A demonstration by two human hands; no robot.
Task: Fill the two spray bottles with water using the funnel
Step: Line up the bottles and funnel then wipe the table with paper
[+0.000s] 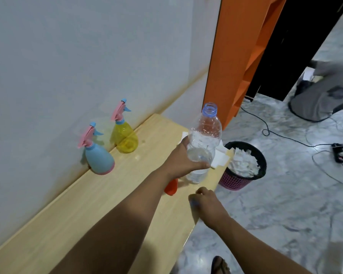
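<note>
Spray bottles: two stand upright on the wooden table [99,196], against the white wall [87,46], well apart from the hands.
Blue spray bottle [99,158]: opaque blue body with a pink base band and a pink-and-blue trigger head; the nearer of the two.
Yellow spray bottle [126,138]: translucent yellow body with the same pink-and-blue trigger head screwed on; it stands just beyond the blue one, the two apart.
Water bottle [203,143]: clear plastic, uncapped, with a blue neck ring, roughly upright with its mouth tilted slightly away; water fills the lower part.
Left hand [183,161]: fingers wrap around the lower middle of the water bottle and hold it over the table's far end.
Right hand [205,202]: fingers curled, resting at the table's near edge; something bluish shows under the fingertips, but whether it is being grasped cannot be told.
Funnel [171,186]: orange, only a part visible beneath the left wrist, lying on the table; its orientation cannot be told.
White tissues [220,157]: a stack on the table's far corner, behind the water bottle.
Waste basket [244,165]: black mesh with a pink lower band, on the marble floor [285,204] just beside the table end, filled with white crumpled paper.
Orange shelf [238,56]: stands upright beyond the table.
Cables [285,138]: black, trailing across the floor to a power strip [340,153].
</note>
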